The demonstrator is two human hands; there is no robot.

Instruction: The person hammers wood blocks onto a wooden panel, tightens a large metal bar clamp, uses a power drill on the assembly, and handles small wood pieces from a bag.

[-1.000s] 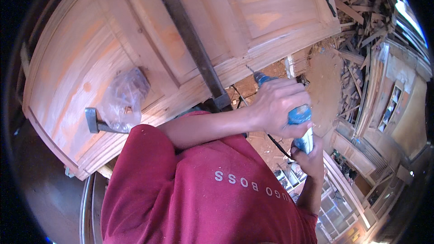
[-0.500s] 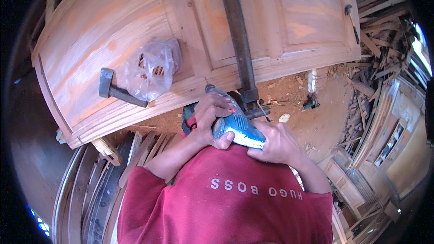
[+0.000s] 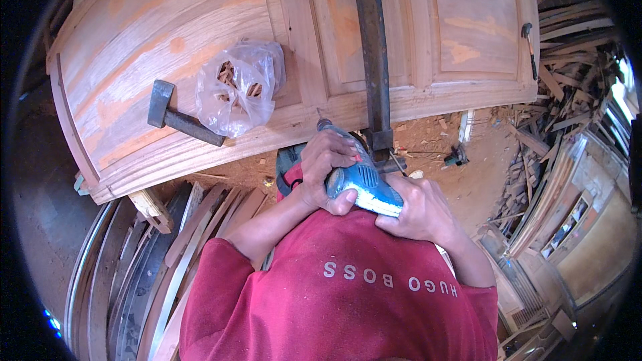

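A blue power drill [image 3: 362, 182] is held against my front in both hands, its bit pointing away from me at the near edge of a panelled wooden door [image 3: 221, 0]. My left hand [image 3: 326, 164] wraps round the drill's body, with the thumb at its rear. My right hand [image 3: 422, 210] grips the drill's handle end, partly hiding it. The bit's thin tip meets or overlaps the door's edge rail; I cannot tell how deep it is. Left of the drill lie a clear plastic bag [image 3: 234, 103] of small wooden pieces and a heavy hammer [image 3: 180, 117] with a short handle.
A long metal bar clamp [image 3: 372, 47] crosses the door just right of the drill. Another hammer [image 3: 529, 50] rests at the door's right end. Boards [image 3: 154, 274] stand at the lower left, and scrap wood [image 3: 568, 87] is heaped at the right.
The door, bag and clamp have shifted slightly rightward in view. Both hands keep the same hold on the drill, which still points at the door's edge.
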